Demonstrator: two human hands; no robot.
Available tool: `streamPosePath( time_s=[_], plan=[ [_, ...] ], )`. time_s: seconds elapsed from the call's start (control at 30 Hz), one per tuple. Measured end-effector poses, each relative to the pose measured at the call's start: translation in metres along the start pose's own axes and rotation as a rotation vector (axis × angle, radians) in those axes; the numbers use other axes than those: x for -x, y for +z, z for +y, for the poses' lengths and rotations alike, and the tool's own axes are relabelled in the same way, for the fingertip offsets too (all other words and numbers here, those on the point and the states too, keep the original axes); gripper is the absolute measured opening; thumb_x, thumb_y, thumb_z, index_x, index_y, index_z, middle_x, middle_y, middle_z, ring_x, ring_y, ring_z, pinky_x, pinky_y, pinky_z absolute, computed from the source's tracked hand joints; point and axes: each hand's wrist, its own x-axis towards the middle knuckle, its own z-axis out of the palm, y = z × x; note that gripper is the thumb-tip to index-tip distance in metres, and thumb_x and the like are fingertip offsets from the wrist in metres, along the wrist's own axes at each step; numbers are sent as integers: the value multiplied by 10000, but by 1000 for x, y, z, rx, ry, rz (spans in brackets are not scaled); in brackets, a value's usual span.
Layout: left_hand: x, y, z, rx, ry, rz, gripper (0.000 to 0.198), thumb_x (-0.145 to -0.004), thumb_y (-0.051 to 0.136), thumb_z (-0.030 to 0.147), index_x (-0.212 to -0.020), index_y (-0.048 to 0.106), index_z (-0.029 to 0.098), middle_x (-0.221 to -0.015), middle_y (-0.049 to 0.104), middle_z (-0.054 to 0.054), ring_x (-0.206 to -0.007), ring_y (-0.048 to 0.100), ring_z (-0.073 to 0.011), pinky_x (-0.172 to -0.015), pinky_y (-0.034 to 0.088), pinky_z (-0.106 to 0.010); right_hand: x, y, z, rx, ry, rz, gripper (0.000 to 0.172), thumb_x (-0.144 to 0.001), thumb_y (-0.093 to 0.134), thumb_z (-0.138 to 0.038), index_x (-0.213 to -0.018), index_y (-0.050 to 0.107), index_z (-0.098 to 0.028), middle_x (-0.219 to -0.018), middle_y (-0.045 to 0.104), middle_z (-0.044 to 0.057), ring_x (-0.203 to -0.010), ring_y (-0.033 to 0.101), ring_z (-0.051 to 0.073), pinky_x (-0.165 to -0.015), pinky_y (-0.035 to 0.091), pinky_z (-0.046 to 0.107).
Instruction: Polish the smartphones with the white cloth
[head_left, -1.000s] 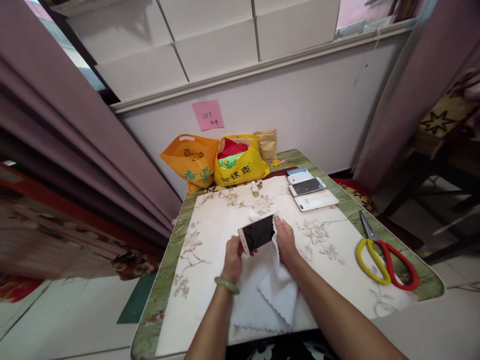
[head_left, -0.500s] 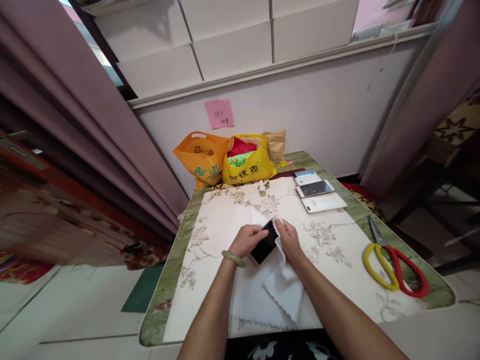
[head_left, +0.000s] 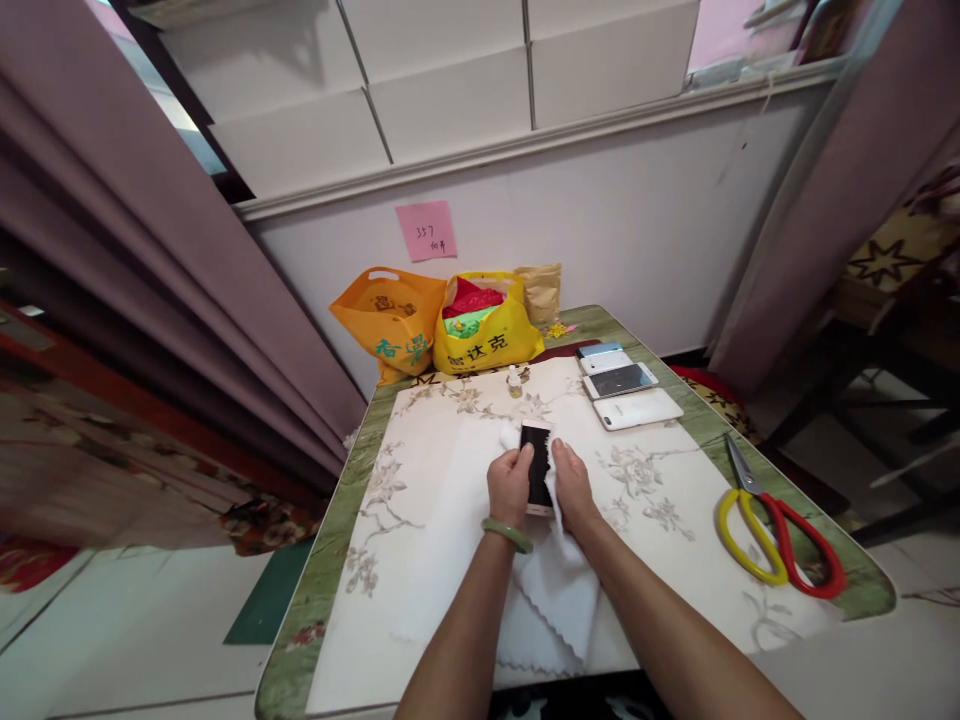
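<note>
A smartphone with a dark screen and pale frame is held screen up above the table, its long side pointing away from me. My left hand grips its left edge, thumb over the screen. On the phone's right edge, my right hand is closed on a white cloth with a zigzag rim. The cloth also passes behind the phone and hangs down onto the table. Fingers under the phone are hidden.
Three more phones lie at the back right. Scissors with yellow and red handles rest at the right edge. A small bottle stands behind my hands. An orange bag, a yellow bag and a brown pouch line the wall.
The phone has turned from a slant to nearly straight away from me. My left hand has swung round with it, and the cloth has shifted with my right hand.
</note>
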Motion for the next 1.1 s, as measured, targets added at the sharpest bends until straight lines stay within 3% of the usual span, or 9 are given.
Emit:
streamPosePath(
  time_s=[0.33,0.5,0.57,0.67,0.8,0.97,1.03,1.1],
  plan=[
    [-35,11,0,156,25,415,436,-768,570,498,-517,378,199,-507,286,72,-525,265,-90,-499,250,-233,8,2,-9,227,-125,-139,335,-890,456,-500,-803,583,-202,-714,618,5,-694,541,185,-688,414,288],
    [-35,14,10,191,101,516,442,-805,535,504,-530,363,204,-510,288,72,-526,277,-89,-506,271,-226,9,2,-7,209,-137,-144,331,-879,486,-498,-816,587,-189,-731,619,10,-700,537,177,-702,416,286],
    [-26,13,12,216,151,502,427,-801,552,503,-547,389,201,-511,320,71,-522,303,-87,-512,289,-220,8,3,-6,148,-107,-122,346,-869,503,-516,-815,590,-185,-739,618,11,-714,538,177,-718,426,289],
    [-6,5,9,217,166,321,365,-752,636,486,-600,494,187,-498,404,65,-498,362,-88,-512,314,-220,5,3,-5,-42,-6,-32,376,-872,486,-543,-840,589,-183,-747,608,10,-728,538,178,-716,446,290],
    [21,-20,0,119,108,70,386,-716,689,499,-571,581,158,-483,531,3,-491,476,-121,-542,380,-249,3,3,-6,-218,75,35,394,-872,478,-557,-892,595,-181,-827,623,28,-774,549,183,-729,466,292],
    [33,-68,-1,284,-97,-304,742,-793,342,764,-654,686,121,-603,657,-130,-583,597,-214,-618,462,-329,4,0,-9,-170,38,-38,373,-862,505,-544,-832,593,-182,-769,606,13,-736,535,175,-709,454,281],
    [30,-87,5,302,-238,-500,782,-746,325,820,-645,683,131,-605,654,-138,-613,613,-236,-616,464,-337,5,-1,-11,-123,-14,-93,350,-858,525,-521,-808,592,-181,-755,601,8,-735,530,173,-720,446,279],
    [23,-101,13,207,-314,-630,687,-750,434,766,-666,687,133,-621,654,-117,-629,609,-229,-611,453,-320,6,-2,-13,-72,-60,-159,331,-860,531,-499,-816,606,-179,-757,604,6,-740,529,174,-728,439,280]
  ],
)
